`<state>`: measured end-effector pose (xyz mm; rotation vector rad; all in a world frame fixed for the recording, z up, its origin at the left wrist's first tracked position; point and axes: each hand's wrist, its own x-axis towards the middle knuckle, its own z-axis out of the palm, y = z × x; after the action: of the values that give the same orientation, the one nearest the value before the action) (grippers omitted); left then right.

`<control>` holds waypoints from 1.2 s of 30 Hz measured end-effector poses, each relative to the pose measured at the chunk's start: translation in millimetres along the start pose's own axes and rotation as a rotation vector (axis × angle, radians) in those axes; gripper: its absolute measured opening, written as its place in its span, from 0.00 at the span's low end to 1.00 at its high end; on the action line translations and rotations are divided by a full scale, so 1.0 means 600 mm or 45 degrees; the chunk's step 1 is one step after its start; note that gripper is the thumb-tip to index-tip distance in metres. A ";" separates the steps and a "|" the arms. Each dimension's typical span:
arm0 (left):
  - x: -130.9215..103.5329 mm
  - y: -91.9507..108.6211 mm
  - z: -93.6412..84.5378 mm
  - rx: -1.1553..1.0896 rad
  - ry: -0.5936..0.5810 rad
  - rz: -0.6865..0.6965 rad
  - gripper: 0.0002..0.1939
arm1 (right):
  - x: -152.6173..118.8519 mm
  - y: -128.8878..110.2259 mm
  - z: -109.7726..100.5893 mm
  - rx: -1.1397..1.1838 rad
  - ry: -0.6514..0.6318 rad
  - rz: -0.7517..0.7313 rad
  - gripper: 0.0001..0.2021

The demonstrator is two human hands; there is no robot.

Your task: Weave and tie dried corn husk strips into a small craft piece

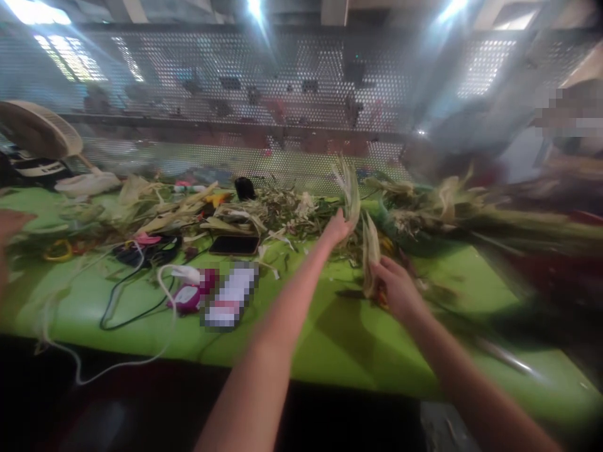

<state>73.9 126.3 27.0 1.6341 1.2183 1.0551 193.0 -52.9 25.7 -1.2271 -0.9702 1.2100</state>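
My left hand [338, 227] reaches over the green table, its fingers closed on the lower end of a pale green dried corn husk [349, 188] that stands upright. Nearer to me, my right hand [396, 285] pinches another pale dried husk [370, 251], its tip pointing up. Something small, orange and red, shows beneath the right fingers, too blurred to name. A long heap of loose husks and dry shreds [282, 210] spreads behind my left hand.
A dark phone [234, 245], a blurred-out bright rectangle [230, 296], a magenta item [188, 298] and a white cable [127, 363] lie on the green table [301, 339]. A fan [40, 129] stands left; perforated metal panels [292, 81] rise behind. Another person's hand [12, 223] shows at left.
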 end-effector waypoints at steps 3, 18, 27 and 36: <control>-0.031 -0.001 0.005 -0.278 -0.043 0.020 0.30 | 0.026 -0.008 0.000 0.067 -0.011 0.008 0.16; -0.188 -0.040 -0.040 -0.712 -0.191 -0.035 0.11 | 0.094 0.008 0.040 0.167 -0.152 -0.165 0.17; -0.191 -0.044 -0.051 -0.668 -0.033 -0.143 0.10 | 0.079 0.014 0.033 0.003 0.029 -0.304 0.14; -0.220 -0.024 -0.033 -0.727 -0.093 0.031 0.13 | 0.066 0.021 0.035 -0.353 -0.032 -0.456 0.13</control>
<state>27.7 3.0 0.5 1.2288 0.7531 1.2103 176.4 -11.2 12.8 -1.1872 -1.3454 0.8296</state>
